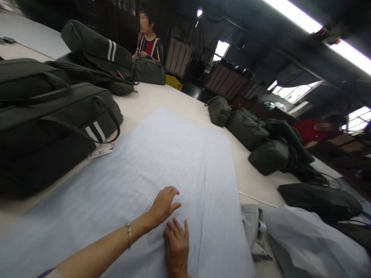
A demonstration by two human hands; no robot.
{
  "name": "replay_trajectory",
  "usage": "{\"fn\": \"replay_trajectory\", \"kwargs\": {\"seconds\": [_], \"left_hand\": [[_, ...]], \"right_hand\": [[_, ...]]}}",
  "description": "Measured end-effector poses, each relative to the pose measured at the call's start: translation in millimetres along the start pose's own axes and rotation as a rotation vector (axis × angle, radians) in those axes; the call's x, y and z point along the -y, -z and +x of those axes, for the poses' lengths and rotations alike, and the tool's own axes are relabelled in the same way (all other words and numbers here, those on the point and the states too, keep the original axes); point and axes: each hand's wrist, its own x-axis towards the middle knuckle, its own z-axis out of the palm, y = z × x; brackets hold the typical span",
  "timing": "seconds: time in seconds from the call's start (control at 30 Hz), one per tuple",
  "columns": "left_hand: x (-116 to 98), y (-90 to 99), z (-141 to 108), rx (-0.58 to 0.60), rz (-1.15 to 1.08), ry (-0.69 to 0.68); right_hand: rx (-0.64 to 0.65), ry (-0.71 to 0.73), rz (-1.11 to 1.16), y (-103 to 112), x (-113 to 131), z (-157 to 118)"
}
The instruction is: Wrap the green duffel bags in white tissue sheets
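A large pale bluish-white sheet [179, 154], thin and slightly wrinkled, lies spread over the table in front of me. A long crease runs down its right part. My left hand [164, 204], with a bracelet on the wrist, reaches in from the lower left over the sheet, fingers loosely bent and thumb apart. Just below it, my right hand [176, 245] rests on or close over the sheet with its fingers spread. Neither hand holds anything. Whether the left palm touches the sheet cannot be made out.
Dark duffel bags [58, 127] with white stripes are piled on the left, one with a paper tag [101, 151]. More dark bags [246, 127] line the table's right side. A grey device [255, 231] and translucent plastic [313, 243] sit at lower right. Two people stand beyond.
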Motion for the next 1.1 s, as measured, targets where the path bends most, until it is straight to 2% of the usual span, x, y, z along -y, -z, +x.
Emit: {"fn": "replay_trajectory", "kwargs": {"seconds": [0.1, 0.17, 0.27, 0.37, 0.43, 0.5, 0.63, 0.73, 0.87, 1.0, 1.07, 1.1], "left_hand": [[2, -24.9, 55, -0.039, 0.057, -0.061], [15, -39.8, 76, -0.044, 0.089, -0.082], [39, -56.4, 86, -0.056, 0.121, -0.088], [55, -64.2, 85, -0.081, 0.129, -0.094], [61, -64.4, 85, -0.100, 0.119, -0.080], [66, -60.5, 86, -0.125, 0.091, -0.045], [69, -44.7, 91, -0.177, 0.002, 0.044], [57, -33.6, 106, -0.190, -0.061, 0.095], [36, -28.8, 150, -0.177, -0.079, 0.193], [37, -33.2, 195, -0.084, -0.091, 0.240], [46, -34.7, 207, -0.047, -0.129, 0.257], [51, -34.6, 210, -0.039, -0.156, 0.269]], "right_hand": [[0.032, -0.032, 0.033, -1, -5, 6], [0.046, -0.059, 0.013, 1, -23, 15], [0.039, -0.158, -0.118, -1, -66, 50], [0.107, -0.300, -0.235, -21, -109, 99], [0.183, -0.371, -0.253, -41, -126, 125], [0.226, -0.380, -0.245, -59, -131, 140], [0.158, -0.252, -0.249, -74, -129, 140], [0.069, -0.157, -0.233, -72, -131, 137], [-0.011, -0.091, -0.180, -68, -124, 147], [-0.019, -0.067, -0.063, -57, -114, 160], [-0.032, -0.061, -0.018, -43, -130, 163], [-0.060, -0.071, -0.032, -36, -147, 164]]}}
